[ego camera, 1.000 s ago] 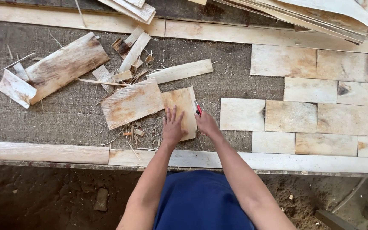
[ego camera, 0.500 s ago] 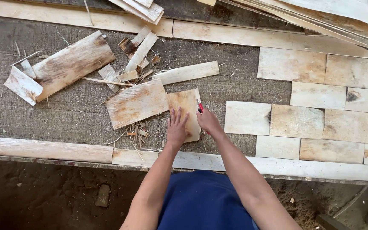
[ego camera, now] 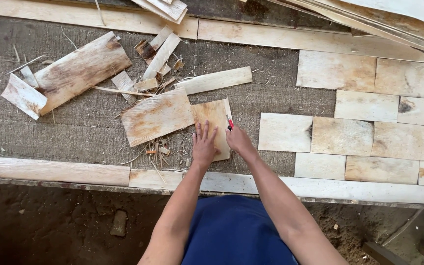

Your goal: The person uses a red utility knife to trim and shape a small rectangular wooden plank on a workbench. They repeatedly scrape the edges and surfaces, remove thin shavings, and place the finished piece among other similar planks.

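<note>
- Head view, looking down: a small veneer piece (ego camera: 215,122) lies flat on the grey work surface (ego camera: 74,132), just in front of the person, near the front plank rail (ego camera: 55,171).
- Left hand (ego camera: 203,145) rests flat on the piece's lower half, fingers spread and open, pressing it down.
- Right hand (ego camera: 239,140) sits at the piece's right edge, closed around a red-handled cutter (ego camera: 229,123); the blade seems to meet the edge, though it is too small to be sure.
- A larger veneer sheet (ego camera: 157,117) touches the piece's left edge, with splinters (ego camera: 158,149) just below it.
- To the right, a bare strip of surface separates the piece from the rows of trimmed rectangles (ego camera: 364,127).
- A long strip (ego camera: 214,80) lies just beyond the piece; more offcuts (ego camera: 74,73) lie well apart, far left.
</note>
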